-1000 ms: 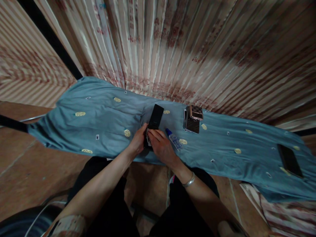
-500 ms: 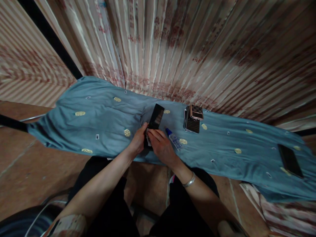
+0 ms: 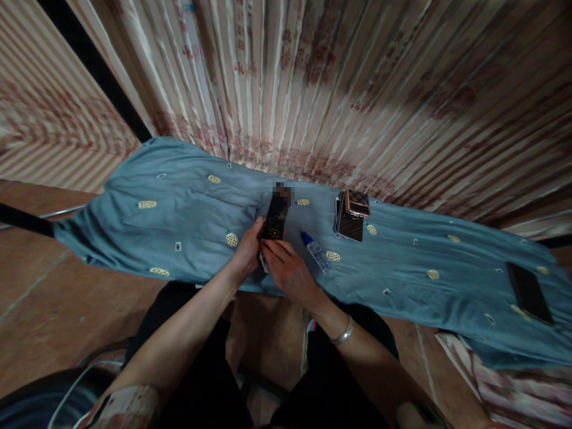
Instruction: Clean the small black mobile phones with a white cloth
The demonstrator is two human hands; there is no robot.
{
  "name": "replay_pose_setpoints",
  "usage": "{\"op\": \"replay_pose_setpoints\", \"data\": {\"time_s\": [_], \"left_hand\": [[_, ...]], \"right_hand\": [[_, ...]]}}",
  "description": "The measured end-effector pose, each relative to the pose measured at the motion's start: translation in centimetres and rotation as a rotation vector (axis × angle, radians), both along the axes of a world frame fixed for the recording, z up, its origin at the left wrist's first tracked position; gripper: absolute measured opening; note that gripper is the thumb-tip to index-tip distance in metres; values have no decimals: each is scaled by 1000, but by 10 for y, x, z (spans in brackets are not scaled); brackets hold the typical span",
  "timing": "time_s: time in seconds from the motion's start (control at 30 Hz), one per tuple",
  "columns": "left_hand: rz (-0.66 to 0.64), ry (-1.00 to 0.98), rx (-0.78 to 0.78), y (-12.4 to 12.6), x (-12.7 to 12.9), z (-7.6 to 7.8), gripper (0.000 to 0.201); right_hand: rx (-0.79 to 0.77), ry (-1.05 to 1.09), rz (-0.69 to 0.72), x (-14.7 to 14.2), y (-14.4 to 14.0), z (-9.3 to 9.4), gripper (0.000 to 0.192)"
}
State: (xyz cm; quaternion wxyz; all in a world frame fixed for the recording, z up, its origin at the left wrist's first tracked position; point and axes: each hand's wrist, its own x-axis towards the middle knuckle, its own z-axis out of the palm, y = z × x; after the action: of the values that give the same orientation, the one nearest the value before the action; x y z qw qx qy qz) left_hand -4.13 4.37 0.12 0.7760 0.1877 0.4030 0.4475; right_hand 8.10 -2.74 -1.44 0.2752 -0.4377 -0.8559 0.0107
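A black phone is tilted up off the blue patterned cloth at the middle of the view. My left hand grips the phone's lower left edge. My right hand is closed at the phone's lower end, with something small and white partly hidden between my fingers. A bracelet sits on my right wrist. A small clear bottle with a blue cap lies just right of my right hand.
A checkered dark box with a shiny lid stands on the cloth to the right. Another dark phone lies flat at the far right. Striped curtains hang right behind the cloth. The tiled floor shows below.
The phone has tipped up from lying flat on the cloth, its screen now facing me. Both hands have shifted slightly up and left with it.
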Motion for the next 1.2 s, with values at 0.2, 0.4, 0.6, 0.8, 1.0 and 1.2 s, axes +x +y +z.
{"op": "replay_pose_setpoints", "data": {"time_s": [0.2,0.4,0.6,0.8,1.0,1.2], "left_hand": [[18,-30,-23,3,-4,6,41],[5,-65,-71,7,-9,4,43],[7,-79,-31,9,-16,12,43],[4,-69,-15,10,-19,15,44],[16,-57,-39,7,-13,18,49],[-21,-74,-13,0,-6,15,44]], "right_hand": [[17,2,20,-3,-2,-4,39],[79,-5,29,1,-1,-3,38],[15,18,9,11,0,-2,41],[15,56,-23,17,0,-3,41],[-7,135,-60,16,2,-2,37],[3,160,-135,22,9,-3,36]]}}
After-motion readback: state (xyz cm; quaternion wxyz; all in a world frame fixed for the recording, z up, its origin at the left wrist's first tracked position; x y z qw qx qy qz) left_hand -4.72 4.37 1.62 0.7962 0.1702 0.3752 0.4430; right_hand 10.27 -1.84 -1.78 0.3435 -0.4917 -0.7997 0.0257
